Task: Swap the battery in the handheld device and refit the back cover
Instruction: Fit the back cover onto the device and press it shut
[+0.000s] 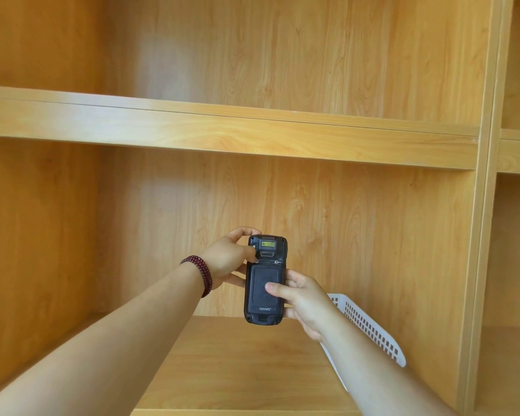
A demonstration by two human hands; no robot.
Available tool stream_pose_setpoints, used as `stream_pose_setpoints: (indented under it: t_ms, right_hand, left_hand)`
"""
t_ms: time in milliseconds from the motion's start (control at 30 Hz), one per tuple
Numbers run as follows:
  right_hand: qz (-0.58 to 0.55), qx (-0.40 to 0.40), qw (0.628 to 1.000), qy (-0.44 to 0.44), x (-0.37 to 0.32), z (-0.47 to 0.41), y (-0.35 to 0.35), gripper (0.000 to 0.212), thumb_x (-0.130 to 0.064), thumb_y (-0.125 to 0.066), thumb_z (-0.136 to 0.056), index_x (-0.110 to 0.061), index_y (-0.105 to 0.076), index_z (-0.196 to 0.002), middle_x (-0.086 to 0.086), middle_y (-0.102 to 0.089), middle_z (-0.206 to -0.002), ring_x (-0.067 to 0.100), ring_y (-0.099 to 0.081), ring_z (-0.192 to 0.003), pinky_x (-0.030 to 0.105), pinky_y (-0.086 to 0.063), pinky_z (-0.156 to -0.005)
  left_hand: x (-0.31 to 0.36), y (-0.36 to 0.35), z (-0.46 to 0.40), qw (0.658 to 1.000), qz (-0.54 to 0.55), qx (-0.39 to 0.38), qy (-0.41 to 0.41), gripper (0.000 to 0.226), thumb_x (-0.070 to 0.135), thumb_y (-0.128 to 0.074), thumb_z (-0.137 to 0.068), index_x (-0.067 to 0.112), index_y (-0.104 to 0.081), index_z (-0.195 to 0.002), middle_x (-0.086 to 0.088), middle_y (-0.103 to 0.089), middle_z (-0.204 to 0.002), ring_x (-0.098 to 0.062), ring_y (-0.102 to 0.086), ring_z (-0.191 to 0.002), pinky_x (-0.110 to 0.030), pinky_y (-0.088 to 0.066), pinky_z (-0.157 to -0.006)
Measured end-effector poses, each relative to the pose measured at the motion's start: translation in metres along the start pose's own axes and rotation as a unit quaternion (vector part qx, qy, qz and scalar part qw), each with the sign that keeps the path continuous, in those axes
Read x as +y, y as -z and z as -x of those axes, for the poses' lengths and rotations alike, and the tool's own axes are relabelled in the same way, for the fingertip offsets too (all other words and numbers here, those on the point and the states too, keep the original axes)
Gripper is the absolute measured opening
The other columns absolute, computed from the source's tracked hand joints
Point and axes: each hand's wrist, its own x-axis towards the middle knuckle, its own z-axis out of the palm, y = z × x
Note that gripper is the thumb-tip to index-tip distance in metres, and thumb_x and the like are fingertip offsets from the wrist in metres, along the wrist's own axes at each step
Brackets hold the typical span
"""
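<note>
Holding scanner (261, 276) upright, left hand (228, 259) pinched its top, fingers of right hand (306, 301) clamped its side; both grips needed firmness.

A wood-grain shelf unit is standing before me. Its lower shelf (246, 370) is stretching from the left wall to an upright divider (481, 205) on the right. It is carrying a white perforated basket (370, 328), which is sitting on the right part of the board and is partly hidden from view. The upper shelf (222, 133) is spanning the same bay above. Another shelf (517, 157) is continuing right of the divider.
</note>
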Motion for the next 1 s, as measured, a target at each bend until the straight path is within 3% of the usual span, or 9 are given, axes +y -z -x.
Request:
stream_pose_setpoints:
  t_ms: [400, 667, 1000]
  right_hand:
    - [-0.005, 0.000, 1.000, -0.006, 0.001, 0.000, 0.000, 0.027, -0.002, -0.067, -0.089, -0.010, -0.067, -0.114, 0.006, -0.076, -0.109, 0.024, -0.072, -0.101, 0.042, -0.061, -0.080]
    - [-0.010, 0.006, 1.000, -0.015, 0.004, -0.004, 0.000, 0.027, -0.002, -0.067, -0.088, -0.010, -0.068, -0.114, 0.007, -0.076, -0.108, 0.026, -0.071, -0.102, 0.048, -0.059, -0.085]
    - [-0.025, 0.008, 0.999, -0.019, 0.006, -0.005, -0.003, 0.027, -0.002, -0.068, -0.088, -0.009, -0.069, -0.113, 0.010, -0.076, -0.108, 0.027, -0.071, -0.102, 0.051, -0.058, -0.087]
  left_hand:
    - [0.001, -0.003, 0.002, 1.000, -0.011, 0.012, -0.003, 0.037, 0.000, -0.050, -0.088, 0.026, -0.057, -0.114, -0.008, -0.068, -0.096, -0.021, -0.067, -0.069, -0.037, -0.058, -0.060]
    - [-0.004, -0.002, 0.000, 1.000, 0.029, 0.008, 0.005, 0.040, -0.002, -0.050, -0.088, 0.028, -0.059, -0.112, -0.007, -0.069, -0.097, -0.023, -0.067, -0.077, -0.041, -0.060, -0.068]
    - [-0.011, -0.003, 0.005, 0.997, 0.081, 0.006, -0.014, 0.051, -0.003, -0.050, -0.092, 0.032, -0.055, -0.128, -0.006, -0.073, -0.105, -0.024, -0.067, -0.098, -0.042, -0.057, -0.081]
